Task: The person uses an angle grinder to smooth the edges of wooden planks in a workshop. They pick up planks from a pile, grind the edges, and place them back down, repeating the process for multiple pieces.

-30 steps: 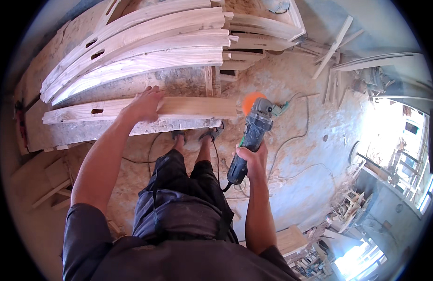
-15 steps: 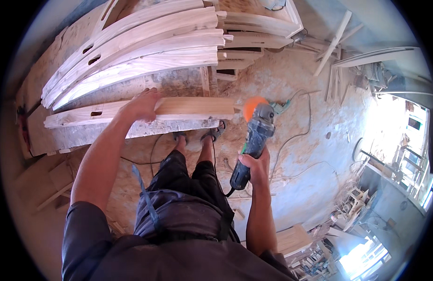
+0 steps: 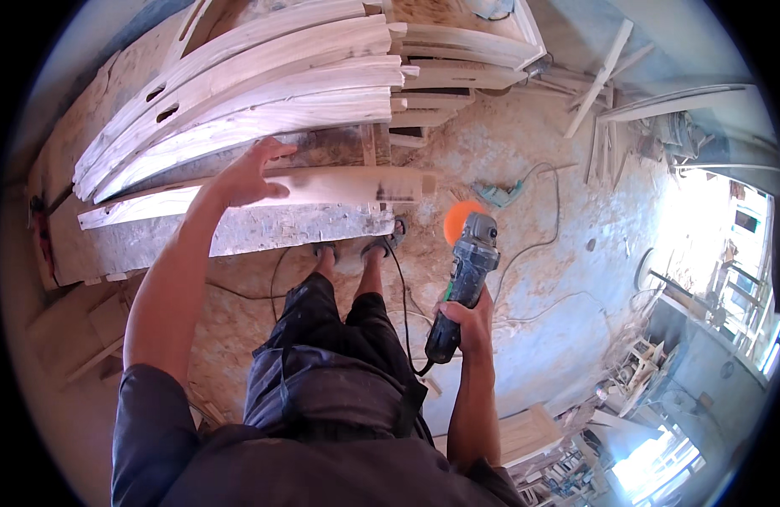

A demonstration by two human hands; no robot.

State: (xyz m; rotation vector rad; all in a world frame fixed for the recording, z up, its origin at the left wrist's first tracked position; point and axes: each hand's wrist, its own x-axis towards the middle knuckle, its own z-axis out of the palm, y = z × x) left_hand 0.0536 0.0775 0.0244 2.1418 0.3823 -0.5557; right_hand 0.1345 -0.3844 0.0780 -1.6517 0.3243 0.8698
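Observation:
My right hand (image 3: 477, 323) is wrapped round the dark body of an angle grinder (image 3: 464, 275), held out over the floor to the right of the bench. Its orange disc (image 3: 463, 221) points away from me, apart from any wood. Just over a long wooden rail (image 3: 347, 184), my left hand (image 3: 244, 179) is open, thumb and fingers spread; whether it touches the wood I cannot tell. The rail lies along the near part of the workbench (image 3: 297, 234), with dark marks by its right end. Beyond it, several curved wooden pieces (image 3: 263, 108) with slots lie side by side.
A black cord (image 3: 404, 287) runs from the grinder past my feet. On the floor ahead lie a teal tool (image 3: 498, 195) and its cable (image 3: 548, 241). More wooden frame parts (image 3: 466, 74) stand beyond the bench. Scrap wood (image 3: 639, 363) is piled at the right.
The rail has rolled over, its slot no longer showing, and lies slightly farther from me. My left hand's fingers have spread. The grinder has shifted a little right and nearer to me.

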